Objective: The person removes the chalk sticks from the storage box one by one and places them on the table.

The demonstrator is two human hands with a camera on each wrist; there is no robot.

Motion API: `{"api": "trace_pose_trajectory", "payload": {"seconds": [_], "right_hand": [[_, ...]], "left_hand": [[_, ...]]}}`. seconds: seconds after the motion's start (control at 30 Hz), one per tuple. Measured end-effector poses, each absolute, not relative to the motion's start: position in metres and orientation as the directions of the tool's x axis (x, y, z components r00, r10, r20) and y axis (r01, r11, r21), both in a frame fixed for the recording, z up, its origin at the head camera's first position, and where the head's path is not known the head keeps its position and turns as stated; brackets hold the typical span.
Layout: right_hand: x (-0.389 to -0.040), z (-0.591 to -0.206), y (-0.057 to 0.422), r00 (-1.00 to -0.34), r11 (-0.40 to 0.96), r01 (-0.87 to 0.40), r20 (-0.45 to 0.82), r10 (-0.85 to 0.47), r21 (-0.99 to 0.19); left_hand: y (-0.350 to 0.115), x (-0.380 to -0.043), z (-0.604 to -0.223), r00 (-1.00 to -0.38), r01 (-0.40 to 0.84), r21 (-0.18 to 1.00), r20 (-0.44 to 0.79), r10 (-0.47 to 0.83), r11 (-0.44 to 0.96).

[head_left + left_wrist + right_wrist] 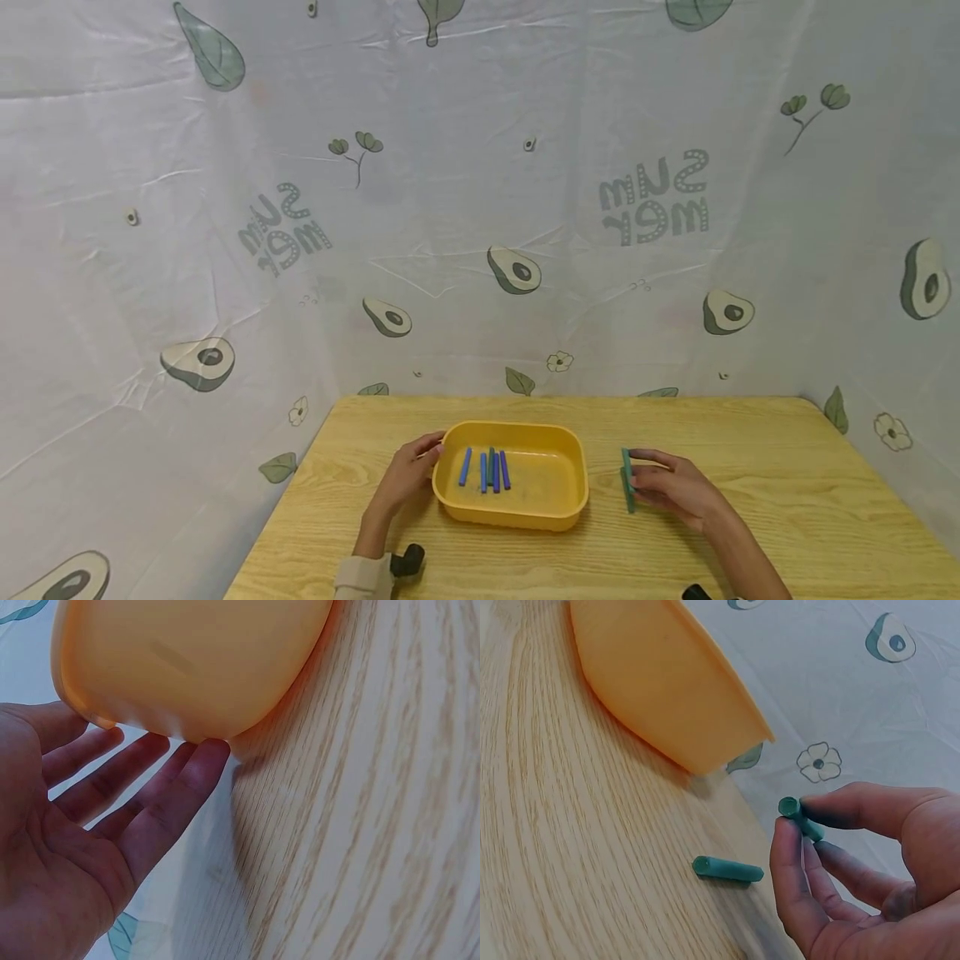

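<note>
My right hand (677,490) pinches a green chalk stick (807,824) between thumb and fingertips, above the table. Below it, a second green chalk stick (731,871) lies on the wood. Dark smudges mark the fingertips (834,813) of this hand. To the left stands a yellow plastic tray (547,479), where several blue, purple and green chalk sticks (496,473) lie side by side in the left half. My left hand (407,477) is at the tray's left end; its extended fingers (196,769) touch the outer wall in the left wrist view.
The light wooden table (780,500) ends at a pale printed curtain (465,208) behind it and at both sides. Dark camera mounts (408,560) sit at both wrists, near the bottom of the head view.
</note>
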State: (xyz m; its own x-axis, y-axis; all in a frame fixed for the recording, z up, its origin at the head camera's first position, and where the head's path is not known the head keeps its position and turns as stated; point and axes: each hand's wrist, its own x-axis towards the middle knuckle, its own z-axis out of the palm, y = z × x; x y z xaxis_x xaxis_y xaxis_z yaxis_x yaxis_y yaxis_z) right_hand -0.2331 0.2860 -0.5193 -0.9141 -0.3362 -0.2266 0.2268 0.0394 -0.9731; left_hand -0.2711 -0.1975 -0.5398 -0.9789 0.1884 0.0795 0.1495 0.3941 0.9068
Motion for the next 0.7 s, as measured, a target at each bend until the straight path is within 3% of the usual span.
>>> {"api": "trace_pose_trajectory", "payload": {"seconds": [0.37,0.7], "right_hand": [[-0.2330,-0.5220,0.2882,-0.926,0.103,0.205,-0.227,-0.302,-0.973],[-0.2316,-0.5194,0.2815,-0.950,0.193,0.196,-0.235,-0.207,-0.962]], "left_hand": [[-0.1973,-0.2731,-0.5385,-0.971,0.204,0.891,0.133,0.198,0.405],[-0.1970,-0.2708,-0.5391,-0.976,0.169,0.907,0.100,0.194,0.385]]}}
